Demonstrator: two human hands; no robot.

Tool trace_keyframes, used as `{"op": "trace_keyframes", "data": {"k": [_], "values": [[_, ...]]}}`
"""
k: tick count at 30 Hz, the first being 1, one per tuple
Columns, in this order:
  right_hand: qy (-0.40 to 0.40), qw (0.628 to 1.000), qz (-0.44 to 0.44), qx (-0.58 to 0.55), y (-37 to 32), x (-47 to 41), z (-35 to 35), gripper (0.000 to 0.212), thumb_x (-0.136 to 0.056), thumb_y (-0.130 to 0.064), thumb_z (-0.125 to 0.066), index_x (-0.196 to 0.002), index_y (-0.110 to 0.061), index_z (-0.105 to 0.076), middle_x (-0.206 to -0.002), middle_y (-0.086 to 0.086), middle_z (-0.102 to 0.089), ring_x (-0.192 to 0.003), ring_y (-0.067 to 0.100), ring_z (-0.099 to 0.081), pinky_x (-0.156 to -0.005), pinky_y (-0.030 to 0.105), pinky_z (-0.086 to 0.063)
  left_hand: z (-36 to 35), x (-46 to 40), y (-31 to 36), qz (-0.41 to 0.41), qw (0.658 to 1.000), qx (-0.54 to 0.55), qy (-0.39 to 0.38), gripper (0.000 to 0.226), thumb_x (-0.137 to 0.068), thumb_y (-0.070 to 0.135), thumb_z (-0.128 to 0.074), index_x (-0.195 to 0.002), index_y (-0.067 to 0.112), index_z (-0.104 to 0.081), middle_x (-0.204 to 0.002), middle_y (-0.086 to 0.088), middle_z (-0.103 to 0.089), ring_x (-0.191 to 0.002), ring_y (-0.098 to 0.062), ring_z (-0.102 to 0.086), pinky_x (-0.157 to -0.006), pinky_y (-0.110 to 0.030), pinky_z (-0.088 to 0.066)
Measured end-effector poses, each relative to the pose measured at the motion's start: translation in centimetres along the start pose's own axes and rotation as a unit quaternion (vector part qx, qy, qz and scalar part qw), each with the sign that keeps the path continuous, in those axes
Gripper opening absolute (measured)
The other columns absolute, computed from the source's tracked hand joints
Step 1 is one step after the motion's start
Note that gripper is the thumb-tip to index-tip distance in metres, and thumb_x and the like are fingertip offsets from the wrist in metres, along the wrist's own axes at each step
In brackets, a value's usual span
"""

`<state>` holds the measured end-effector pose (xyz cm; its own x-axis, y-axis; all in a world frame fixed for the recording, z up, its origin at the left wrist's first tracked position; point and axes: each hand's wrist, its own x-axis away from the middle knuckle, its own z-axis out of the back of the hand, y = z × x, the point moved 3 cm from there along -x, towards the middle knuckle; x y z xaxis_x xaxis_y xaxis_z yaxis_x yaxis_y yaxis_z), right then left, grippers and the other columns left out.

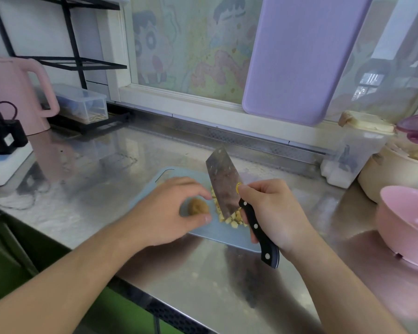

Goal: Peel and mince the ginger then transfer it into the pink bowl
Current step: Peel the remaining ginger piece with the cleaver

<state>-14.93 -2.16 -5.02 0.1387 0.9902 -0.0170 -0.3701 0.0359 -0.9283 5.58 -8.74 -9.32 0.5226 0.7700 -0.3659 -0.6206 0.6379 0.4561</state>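
Note:
A pale blue cutting board (pixel 225 233) lies on the steel counter. On it is a heap of small yellow ginger cubes (pixel 232 219) and a brown round ginger piece (pixel 198 206). My right hand (pixel 273 210) grips the black handle of a cleaver (pixel 223 182), whose blade stands tilted with its edge in the cubes. My left hand (pixel 174 210) hovers over the board, fingers curved around the brown piece, thumb beside it; whether it touches the piece is unclear. The pink bowl (pixel 405 225) stands at the right edge.
A pink kettle (pixel 15 92) and a black charger on a white power strip (pixel 4 162) sit at the left. A lilac board (pixel 299 56) leans on the window. Clear containers (pixel 352 153) and a cream pot (pixel 393 169) stand at the back right.

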Motion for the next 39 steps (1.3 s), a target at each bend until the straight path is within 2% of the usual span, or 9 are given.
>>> {"op": "trace_keyframes", "data": {"k": [3,5,11,14,18,21,28,32,39], "values": [[0.001,1.0,-0.002,0.004,0.2,-0.1,0.2,0.046,-0.106,-0.021,-0.056,-0.064,-0.003,-0.056,-0.056,0.015,-0.055,-0.035,0.025,-0.046,-0.039,0.028,-0.041,-1.0,0.0,0.1,-0.024,1.0,-0.006,0.012,0.016,-0.091,0.041,-0.076,-0.106,0.038,-0.074,-0.108,0.027,-0.067,-0.109,0.0,-0.059,-0.099,-0.031,-0.049],[0.004,1.0,-0.004,0.007,0.2,-0.2,0.3,0.044,-0.106,-0.022,-0.055,-0.066,-0.002,-0.057,-0.055,0.013,-0.056,-0.034,0.026,-0.047,-0.04,0.029,-0.041,-1.1,0.2,-0.2,-0.014,0.999,0.007,0.032,0.013,-0.09,0.036,-0.079,-0.103,0.036,-0.077,-0.107,0.027,-0.07,-0.108,0.001,-0.062,-0.097,-0.028,-0.05],[-0.002,1.0,-0.004,0.017,0.2,-0.1,0.2,0.048,-0.106,-0.022,-0.054,-0.07,0.009,-0.051,-0.052,0.011,-0.054,-0.035,0.026,-0.047,-0.04,0.029,-0.042,-1.1,0.8,-0.3,0.006,0.999,0.029,0.043,0.032,-0.088,0.032,-0.08,-0.119,0.038,-0.074,-0.121,0.031,-0.067,-0.118,0.011,-0.057,-0.1,-0.004,-0.036],[0.001,1.0,-0.008,0.018,0.2,-0.1,0.2,0.046,-0.106,-0.021,-0.055,-0.076,0.013,-0.051,-0.055,0.013,-0.056,-0.035,0.026,-0.047,-0.041,0.03,-0.043,-1.1,1.0,-0.5,0.026,0.999,0.029,0.034,0.035,-0.086,0.031,-0.081,-0.119,0.037,-0.071,-0.122,0.029,-0.065,-0.119,0.009,-0.055,-0.098,0.0,-0.032],[-0.004,1.0,-0.013,0.024,0.1,0.1,0.0,0.047,-0.106,-0.022,-0.054,-0.069,0.007,-0.052,-0.055,0.013,-0.055,-0.035,0.027,-0.047,-0.042,0.031,-0.044,-1.3,1.1,-0.6,0.036,0.999,0.002,0.019,0.036,-0.088,0.036,-0.078,-0.121,0.04,-0.065,-0.122,0.029,-0.063,-0.118,0.008,-0.054,-0.097,-0.005,-0.038],[-0.01,0.999,-0.019,0.027,0.0,0.3,-0.3,0.046,-0.105,-0.022,-0.055,-0.063,-0.004,-0.054,-0.052,0.01,-0.054,-0.038,0.026,-0.047,-0.041,0.03,-0.043,-1.3,1.2,-0.8,0.044,0.999,-0.014,0.024,0.039,-0.089,0.037,-0.076,-0.125,0.04,-0.062,-0.123,0.029,-0.06,-0.118,0.006,-0.051,-0.096,-0.005,-0.034],[-0.027,0.998,-0.028,0.047,-0.1,0.5,-1.1,0.044,-0.102,-0.018,-0.054,-0.06,-0.006,-0.054,-0.052,0.01,-0.053,-0.035,0.025,-0.046,-0.039,0.025,-0.041,-1.5,1.2,-1.1,0.059,0.997,0.008,0.043,0.031,-0.089,0.038,-0.076,-0.118,0.039,-0.065,-0.115,0.027,-0.062,-0.113,0.003,-0.055,-0.096,-0.012,-0.042],[-0.039,0.997,-0.032,0.065,-0.2,0.5,-1.8,0.042,-0.104,-0.02,-0.053,-0.074,0.008,-0.061,-0.054,0.01,-0.053,-0.034,0.023,-0.046,-0.038,0.026,-0.042,-1.4,1.1,-0.8,0.056,0.997,-0.008,0.059,0.026,-0.089,0.043,-0.074,-0.112,0.039,-0.061,-0.111,0.026,-0.059,-0.109,0.0,-0.055,-0.093,-0.022,-0.048],[-0.028,0.996,-0.032,0.072,-0.4,0.6,-2.1,0.042,-0.104,-0.019,-0.052,-0.08,0.014,-0.058,-0.055,0.012,-0.05,-0.032,0.024,-0.046,-0.038,0.027,-0.042,-1.3,1.1,-0.9,0.051,0.997,-0.011,0.062,0.018,-0.091,0.044,-0.068,-0.108,0.042,-0.061,-0.109,0.027,-0.059,-0.107,-0.004,-0.057,-0.091,-0.03,-0.052]]}}
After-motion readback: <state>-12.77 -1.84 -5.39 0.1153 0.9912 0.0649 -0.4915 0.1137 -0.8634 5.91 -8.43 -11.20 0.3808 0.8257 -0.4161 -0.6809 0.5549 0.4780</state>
